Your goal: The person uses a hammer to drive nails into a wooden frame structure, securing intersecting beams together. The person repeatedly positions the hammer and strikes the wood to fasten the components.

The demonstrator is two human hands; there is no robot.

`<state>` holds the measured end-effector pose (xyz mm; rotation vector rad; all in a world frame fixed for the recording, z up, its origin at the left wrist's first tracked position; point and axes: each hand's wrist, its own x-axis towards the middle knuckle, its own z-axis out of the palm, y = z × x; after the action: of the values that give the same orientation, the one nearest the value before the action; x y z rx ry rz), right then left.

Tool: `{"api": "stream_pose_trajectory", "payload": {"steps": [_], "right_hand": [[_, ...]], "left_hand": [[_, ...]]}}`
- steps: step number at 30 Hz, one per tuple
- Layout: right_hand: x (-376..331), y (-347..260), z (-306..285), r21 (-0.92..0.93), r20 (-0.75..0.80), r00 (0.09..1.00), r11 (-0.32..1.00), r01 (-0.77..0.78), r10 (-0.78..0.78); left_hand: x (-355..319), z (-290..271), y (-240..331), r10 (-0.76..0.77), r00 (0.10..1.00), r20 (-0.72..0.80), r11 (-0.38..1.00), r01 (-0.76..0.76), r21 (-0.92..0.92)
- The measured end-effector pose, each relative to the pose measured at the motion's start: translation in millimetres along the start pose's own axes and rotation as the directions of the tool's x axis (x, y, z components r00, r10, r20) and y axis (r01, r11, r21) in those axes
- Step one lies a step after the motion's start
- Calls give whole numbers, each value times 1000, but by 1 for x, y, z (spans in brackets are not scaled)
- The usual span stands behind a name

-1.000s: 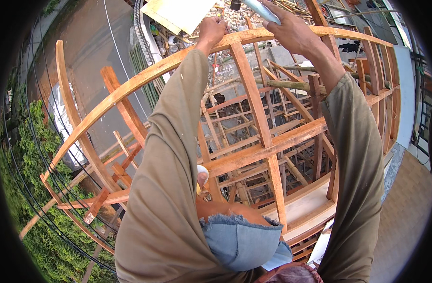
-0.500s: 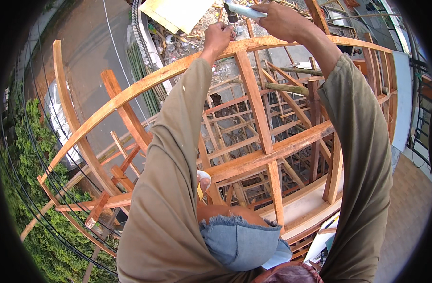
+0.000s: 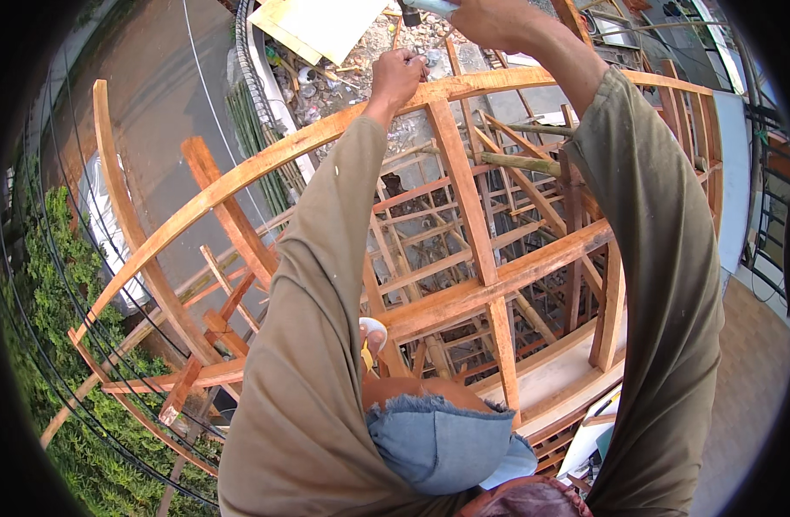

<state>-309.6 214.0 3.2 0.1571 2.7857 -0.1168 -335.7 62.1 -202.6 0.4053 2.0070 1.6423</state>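
your left hand (image 3: 397,76) is closed in a tight fist against the upper edge of the long curved timber rail (image 3: 265,159), fingers pinched together as if steadying something small there; what it pinches is too small to make out. your right hand (image 3: 490,19) is raised just above and to the right of the left, wrapped around the handle of a tool (image 3: 416,9) whose dark head shows at the top edge of the view; it looks like a hammer, but most of it is cut off. that pairing, one hand low on the wood and one lifted over it, suits holding a fixing in place on the rail where the upright stud (image 3: 464,198) meets it directly below your left hand. both sleeves reach far forward, so you are leaning out over the open timber frame (image 3: 498,276), with the ground and rubble (image 3: 395,43) well beneath your hands. a pale sheet of board (image 3: 326,26) lies down there, left of your left hand. green shrubs (image 3: 59,345) sit far off to your left.
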Motion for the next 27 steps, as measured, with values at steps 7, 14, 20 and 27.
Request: {"api": "stream_pose_trajectory", "payload": {"steps": [7, 14, 20, 27], "right_hand": [[6, -8, -22, -378, 645, 752, 799, 468, -135], [5, -17, 1, -497, 169, 933, 790, 358, -317], [-33, -40, 11, 55, 54, 988, 988, -147, 144], [-86, -35, 9, 318, 96, 922, 866, -386, 375]], "left_hand": [[6, 1, -6, -30, 1000, 7, 999, 30, 14], [7, -2, -11, -37, 999, 17, 999, 37, 38], [6, -2, -6, -47, 998, 37, 997, 49, -67], [-8, -8, 17, -24, 999, -47, 983, 32, 181]]}}
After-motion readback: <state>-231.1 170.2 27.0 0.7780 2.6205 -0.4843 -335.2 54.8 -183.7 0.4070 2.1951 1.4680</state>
